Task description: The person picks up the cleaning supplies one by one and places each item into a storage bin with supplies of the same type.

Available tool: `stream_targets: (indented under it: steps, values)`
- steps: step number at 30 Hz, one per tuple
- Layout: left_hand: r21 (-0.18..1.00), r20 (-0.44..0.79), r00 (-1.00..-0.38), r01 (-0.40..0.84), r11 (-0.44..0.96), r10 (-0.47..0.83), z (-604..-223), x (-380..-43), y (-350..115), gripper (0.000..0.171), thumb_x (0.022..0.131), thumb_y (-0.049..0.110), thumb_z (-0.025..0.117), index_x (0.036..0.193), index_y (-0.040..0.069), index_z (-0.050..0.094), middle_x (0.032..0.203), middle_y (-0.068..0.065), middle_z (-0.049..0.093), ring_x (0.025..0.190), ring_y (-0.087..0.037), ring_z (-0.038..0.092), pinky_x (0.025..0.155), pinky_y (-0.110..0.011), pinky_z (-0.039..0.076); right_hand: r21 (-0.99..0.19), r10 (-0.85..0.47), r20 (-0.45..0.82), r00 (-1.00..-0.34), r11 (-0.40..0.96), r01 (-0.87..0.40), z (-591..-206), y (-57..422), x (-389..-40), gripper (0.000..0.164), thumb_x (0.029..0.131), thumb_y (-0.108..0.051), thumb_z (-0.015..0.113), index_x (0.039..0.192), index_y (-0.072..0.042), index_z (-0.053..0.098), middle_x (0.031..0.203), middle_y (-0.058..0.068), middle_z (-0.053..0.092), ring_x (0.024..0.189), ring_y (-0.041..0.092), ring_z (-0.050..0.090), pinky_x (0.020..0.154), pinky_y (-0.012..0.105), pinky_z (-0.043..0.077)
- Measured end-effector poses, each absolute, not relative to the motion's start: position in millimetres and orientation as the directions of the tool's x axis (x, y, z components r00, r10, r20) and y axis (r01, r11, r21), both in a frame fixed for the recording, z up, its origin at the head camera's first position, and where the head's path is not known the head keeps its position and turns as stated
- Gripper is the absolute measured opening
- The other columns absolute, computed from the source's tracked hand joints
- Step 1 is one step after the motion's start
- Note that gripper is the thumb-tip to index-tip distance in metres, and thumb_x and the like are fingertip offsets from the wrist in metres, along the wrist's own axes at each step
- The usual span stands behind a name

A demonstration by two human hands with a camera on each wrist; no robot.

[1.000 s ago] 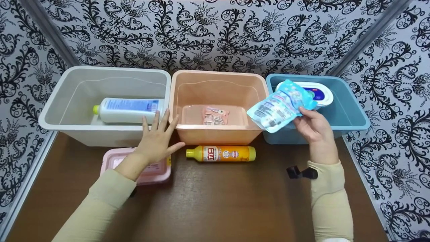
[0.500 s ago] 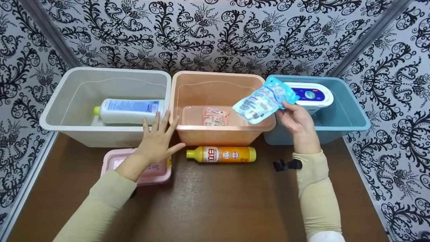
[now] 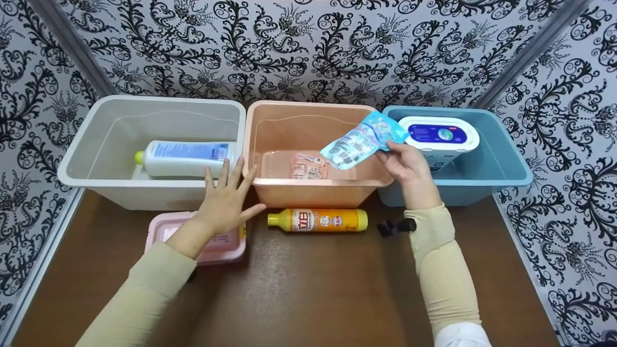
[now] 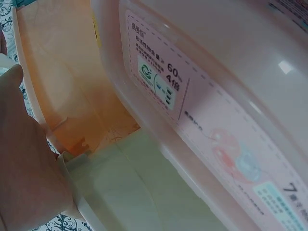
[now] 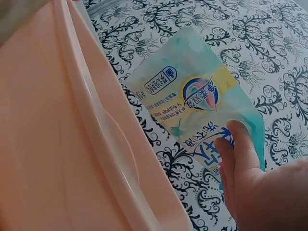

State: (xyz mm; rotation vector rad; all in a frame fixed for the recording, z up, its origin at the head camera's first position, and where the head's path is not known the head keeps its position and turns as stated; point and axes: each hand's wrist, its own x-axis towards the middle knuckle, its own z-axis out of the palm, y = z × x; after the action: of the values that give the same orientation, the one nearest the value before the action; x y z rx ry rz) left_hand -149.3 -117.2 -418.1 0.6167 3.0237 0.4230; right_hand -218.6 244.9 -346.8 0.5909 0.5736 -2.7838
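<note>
My right hand (image 3: pixel 406 161) pinches a blue laundry detergent pouch (image 3: pixel 364 140) by one end. In the head view the pouch hangs tilted over the right part of the peach bin (image 3: pixel 313 193), where a small pink packet (image 3: pixel 309 166) lies on the bottom. The right wrist view shows the pouch's printed front (image 5: pixel 197 101), with fingers (image 5: pixel 243 144) lying against it. My left hand (image 3: pixel 223 205) has its fingers spread at the front rims of the grey bin (image 3: pixel 144 195) and the peach bin, above a pink lidded box (image 3: pixel 221 250) that its wrist partly covers.
A white bottle with a yellow cap (image 3: pixel 185 158) lies in the grey bin. The blue bin (image 3: pixel 501 159) holds a white container with a dark blue label (image 3: pixel 441 134). A yellow-orange bottle (image 3: pixel 318 220) lies on the brown table (image 3: pixel 308 289) before the peach bin.
My right hand has carried the pouch leftward from over the blue bin to over the peach bin, uncovering the white container. The left hand has stayed in place.
</note>
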Motion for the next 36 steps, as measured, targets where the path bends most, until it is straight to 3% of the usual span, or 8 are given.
stream_targets:
  steps: [8, 23, 36]
  values:
    - [0.252, 0.051, -0.921, 0.386, 0.887, 0.387, -419, -149, -117, 0.083, 0.089, 0.057, 0.048, 0.152, 0.017, 0.011, 0.157, -0.020, 0.004, 0.142, -0.047, 0.002, 0.105, -0.072, -0.004, -0.350, -0.120, -0.475, -0.872, -0.883, 0.313, -351, 229, -229, 0.060, 0.097, 0.008, 0.026, 0.150, -0.020, 0.018, 0.156, 0.001, 0.023, 0.141, 0.016, 0.026, 0.114, 0.032, 0.022]
    - [0.264, 0.032, -0.926, 0.371, 0.890, 0.377, -419, -149, -117, 0.084, 0.089, 0.060, 0.046, 0.152, 0.017, 0.011, 0.157, -0.019, 0.003, 0.142, -0.046, 0.000, 0.105, -0.071, -0.008, -0.373, -0.116, -0.519, -0.847, -0.860, 0.347, -363, 210, -242, 0.065, 0.096, 0.009, 0.020, 0.151, -0.025, 0.013, 0.157, 0.004, 0.018, 0.143, 0.018, 0.020, 0.116, 0.033, 0.018]
    - [0.246, 0.050, -0.924, 0.379, 0.892, 0.378, -421, -149, -116, 0.083, 0.089, 0.060, 0.046, 0.151, 0.015, 0.015, 0.157, -0.019, 0.004, 0.142, -0.047, 0.002, 0.105, -0.071, -0.006, -0.412, -0.070, -0.575, -0.815, -0.836, 0.363, -372, 207, -248, 0.065, 0.097, 0.007, 0.027, 0.151, -0.027, 0.014, 0.156, 0.006, 0.022, 0.141, 0.019, 0.026, 0.114, 0.036, 0.023]
